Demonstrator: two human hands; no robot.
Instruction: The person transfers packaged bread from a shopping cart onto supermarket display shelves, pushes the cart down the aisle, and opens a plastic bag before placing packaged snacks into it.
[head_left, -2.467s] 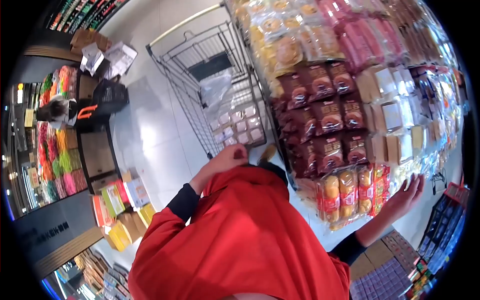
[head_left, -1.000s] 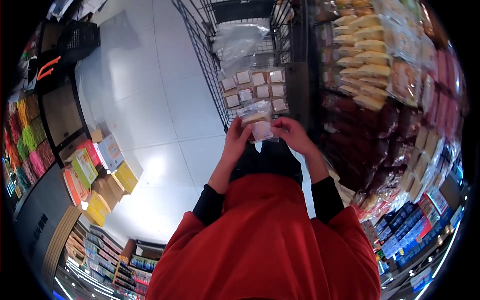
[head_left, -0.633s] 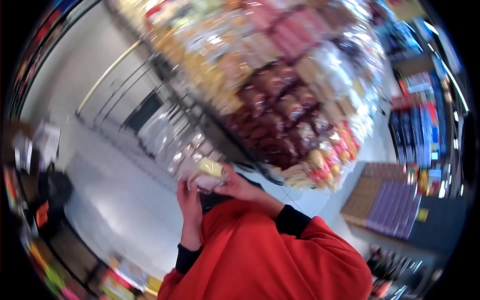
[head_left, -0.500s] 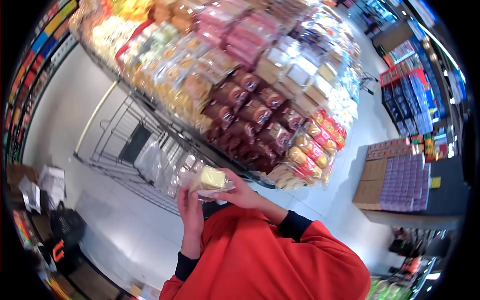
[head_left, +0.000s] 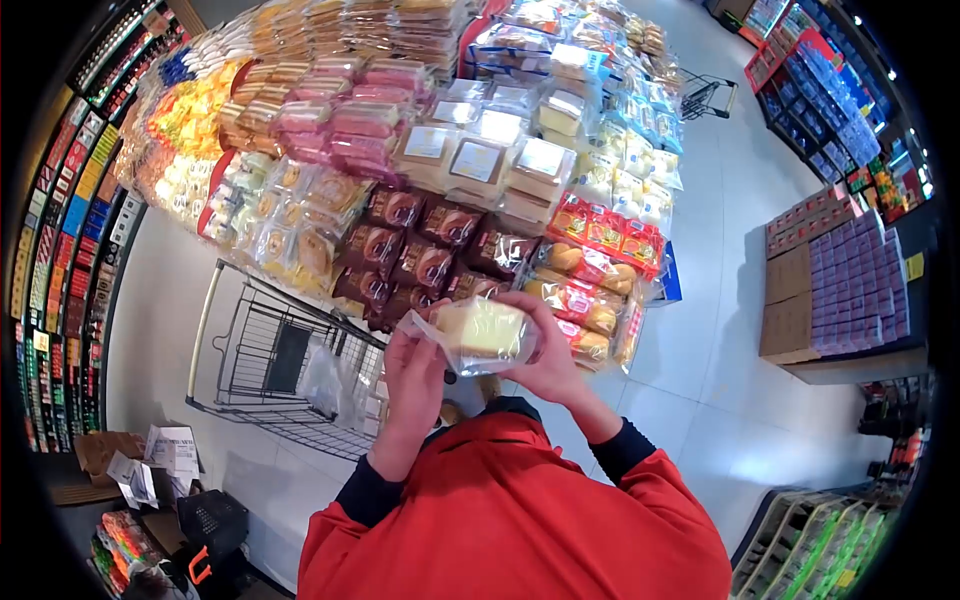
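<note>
A pale yellow block of bread or cake in a clear plastic wrapper [head_left: 484,330] is held up in front of my chest. My left hand [head_left: 413,378] pinches the loose wrapper end on its left. Around its right end curl the fingers of my right hand [head_left: 551,352]. Just beyond the hands, brown packets [head_left: 420,262] fill the near part of a heaped display, with red-labelled packs of buns [head_left: 590,295] to their right. Below left is a wire shopping cart [head_left: 262,365] with a clear plastic bag [head_left: 322,382] inside.
Boxed sandwich-like packs [head_left: 478,165] and pink packs [head_left: 368,125] lie farther up the display. Stacked cartons [head_left: 840,290] stand at the right. Product shelves [head_left: 70,270] line the left. A black basket [head_left: 212,520] is at lower left, and another cart [head_left: 708,95] stands far off.
The wrapped block and both hands now appear farther right and higher in view. The camera view has shifted, showing more of the display; both hands still hold the block.
</note>
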